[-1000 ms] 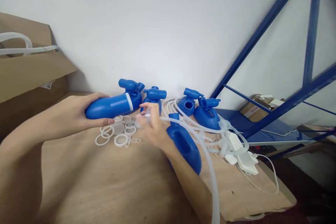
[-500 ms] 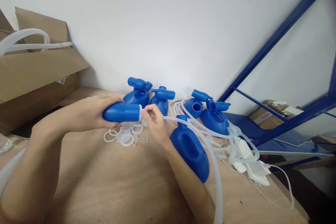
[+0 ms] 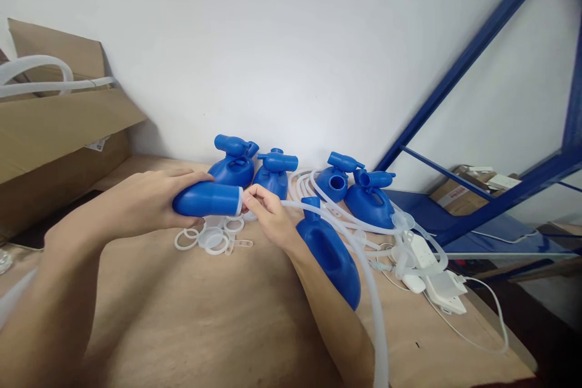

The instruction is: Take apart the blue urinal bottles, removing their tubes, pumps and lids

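My left hand [image 3: 150,200] is wrapped around a blue plastic tube piece [image 3: 211,198] with a rounded near end, held level above the table. A white ring [image 3: 240,200] sits around the tube's open end. Thumb and fingers of my right hand [image 3: 268,212] pinch at that ring; the exact grip is partly hidden by the fingers. Below the tube, several loose translucent rings [image 3: 186,239] and a round cap [image 3: 210,236] lie on the table. Close to my right forearm, a blue urinal bottle [image 3: 334,264] lies on its side.
More blue urinal bottles [image 3: 370,206] stand along the wall, with blue tube pieces on them. A translucent hose [image 3: 370,273] loops across the right side. Beyond it are a white power strip [image 3: 448,291] and blue shelving [image 3: 454,82]. An open cardboard box [image 3: 68,121] stands left.
The whole view has shifted slightly, so things sit a little further left. Both hands keep their hold, and my right fingers press closer against the white ring.
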`<state>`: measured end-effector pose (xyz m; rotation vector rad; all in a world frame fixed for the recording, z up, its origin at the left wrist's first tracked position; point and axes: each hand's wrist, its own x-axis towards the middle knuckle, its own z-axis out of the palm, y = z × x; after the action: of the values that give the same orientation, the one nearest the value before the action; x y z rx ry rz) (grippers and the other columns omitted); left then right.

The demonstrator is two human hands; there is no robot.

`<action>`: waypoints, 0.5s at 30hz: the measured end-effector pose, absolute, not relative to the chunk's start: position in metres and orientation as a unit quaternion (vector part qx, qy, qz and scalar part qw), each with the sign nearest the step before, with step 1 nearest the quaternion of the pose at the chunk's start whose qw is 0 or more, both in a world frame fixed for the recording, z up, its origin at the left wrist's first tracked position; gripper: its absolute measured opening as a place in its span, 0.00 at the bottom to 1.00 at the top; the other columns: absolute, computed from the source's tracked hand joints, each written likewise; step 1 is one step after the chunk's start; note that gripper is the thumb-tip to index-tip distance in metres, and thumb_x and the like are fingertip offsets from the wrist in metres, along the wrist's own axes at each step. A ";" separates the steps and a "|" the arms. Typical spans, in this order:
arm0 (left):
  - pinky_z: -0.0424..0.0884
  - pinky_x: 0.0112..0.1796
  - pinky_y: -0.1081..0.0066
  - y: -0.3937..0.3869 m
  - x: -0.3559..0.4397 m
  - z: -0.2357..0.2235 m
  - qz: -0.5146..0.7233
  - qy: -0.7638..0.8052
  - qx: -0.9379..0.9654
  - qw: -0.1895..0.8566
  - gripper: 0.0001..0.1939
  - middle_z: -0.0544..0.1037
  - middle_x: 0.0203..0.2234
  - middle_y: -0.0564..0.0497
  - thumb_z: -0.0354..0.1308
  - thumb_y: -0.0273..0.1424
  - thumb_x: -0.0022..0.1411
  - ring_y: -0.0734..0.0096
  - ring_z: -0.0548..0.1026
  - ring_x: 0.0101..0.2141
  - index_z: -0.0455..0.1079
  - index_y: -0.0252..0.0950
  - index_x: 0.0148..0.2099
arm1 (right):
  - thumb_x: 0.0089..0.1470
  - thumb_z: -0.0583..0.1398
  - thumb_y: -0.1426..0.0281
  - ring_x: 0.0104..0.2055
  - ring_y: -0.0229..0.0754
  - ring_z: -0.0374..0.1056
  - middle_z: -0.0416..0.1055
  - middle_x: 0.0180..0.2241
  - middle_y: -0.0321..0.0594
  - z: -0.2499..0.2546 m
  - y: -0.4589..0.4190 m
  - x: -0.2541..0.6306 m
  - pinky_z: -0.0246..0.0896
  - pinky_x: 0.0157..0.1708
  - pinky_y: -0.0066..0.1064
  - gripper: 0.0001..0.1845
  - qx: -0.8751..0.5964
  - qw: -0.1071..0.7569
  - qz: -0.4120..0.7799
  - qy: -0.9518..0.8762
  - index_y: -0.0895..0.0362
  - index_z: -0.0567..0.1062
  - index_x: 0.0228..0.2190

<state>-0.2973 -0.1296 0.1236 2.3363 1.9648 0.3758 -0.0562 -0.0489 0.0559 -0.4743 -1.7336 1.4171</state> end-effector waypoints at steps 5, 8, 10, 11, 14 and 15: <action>0.71 0.51 0.57 -0.131 -0.293 0.127 0.124 0.641 0.756 0.038 0.38 0.79 0.62 0.47 0.64 0.52 0.57 0.44 0.80 0.51 0.70 0.47 0.68 | 0.58 0.67 0.51 0.30 0.37 0.61 0.62 0.29 0.29 0.053 -0.052 -0.062 0.59 0.34 0.30 0.21 -0.184 0.423 0.601 -0.653 0.51 0.64 0.34; 0.72 0.51 0.57 -0.131 -0.290 0.127 0.125 0.627 0.768 0.037 0.39 0.80 0.61 0.46 0.66 0.50 0.57 0.43 0.80 0.52 0.71 0.46 0.68 | 0.58 0.65 0.49 0.28 0.36 0.54 0.57 0.26 0.28 0.054 -0.054 -0.065 0.54 0.30 0.29 0.23 -0.196 0.446 0.604 -0.631 0.50 0.62 0.32; 0.72 0.52 0.56 -0.131 -0.289 0.126 0.126 0.612 0.780 0.024 0.39 0.81 0.59 0.45 0.67 0.50 0.56 0.44 0.81 0.50 0.71 0.44 0.68 | 0.59 0.64 0.49 0.27 0.36 0.51 0.53 0.25 0.27 0.055 -0.056 -0.066 0.50 0.29 0.29 0.23 -0.206 0.463 0.598 -0.621 0.51 0.61 0.30; 0.73 0.52 0.56 -0.130 -0.289 0.125 0.129 0.603 0.787 0.015 0.39 0.81 0.59 0.45 0.67 0.50 0.56 0.45 0.82 0.49 0.72 0.44 0.68 | 0.60 0.63 0.49 0.27 0.36 0.50 0.52 0.25 0.27 0.055 -0.057 -0.066 0.49 0.28 0.29 0.23 -0.209 0.468 0.596 -0.619 0.51 0.61 0.29; 0.73 0.52 0.59 -0.128 -0.288 0.123 0.151 0.561 0.814 -0.012 0.37 0.81 0.59 0.46 0.66 0.49 0.58 0.49 0.82 0.49 0.72 0.43 0.67 | 0.60 0.63 0.51 0.28 0.36 0.47 0.51 0.26 0.28 0.056 -0.061 -0.066 0.47 0.29 0.29 0.21 -0.214 0.482 0.594 -0.608 0.51 0.61 0.30; 0.74 0.51 0.61 -0.127 -0.288 0.123 0.159 0.547 0.822 -0.019 0.35 0.81 0.59 0.47 0.66 0.48 0.59 0.50 0.82 0.49 0.73 0.44 0.67 | 0.60 0.63 0.52 0.28 0.36 0.48 0.51 0.27 0.28 0.055 -0.062 -0.067 0.47 0.29 0.29 0.21 -0.215 0.488 0.596 -0.601 0.51 0.61 0.31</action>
<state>-0.2880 -0.1273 0.1226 2.6151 1.7386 0.5045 -0.0671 -0.0616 0.0555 -0.5226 -1.4605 1.4496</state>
